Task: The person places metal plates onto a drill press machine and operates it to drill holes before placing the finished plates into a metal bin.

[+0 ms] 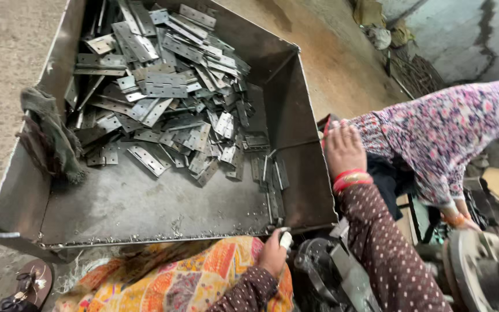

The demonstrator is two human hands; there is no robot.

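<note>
Gripping a small pale piece (285, 240) at lower centre, our left hand (272, 254) closes on it; it looks stiff, light, sharp-edged, like the hinge plates (163, 86) in the steel tray (295, 196). Our right hand (343, 151) rests flat, fingers together.

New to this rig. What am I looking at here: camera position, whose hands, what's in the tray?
There is no robot: a person wears one camera on the head, looking down at their own bare hands. In front is a big open metal tray holding a loose pile of flat hinge plates with punched holes; a dirty rag hangs over its left wall. The left hand is at the tray's near edge and seems to pinch a small pale piece; what it is, I cannot tell. The right hand, with red bangles at the wrist, rests flat beside the tray's right wall. The floral sleeve belongs to another person, next to a machine wheel.
</note>
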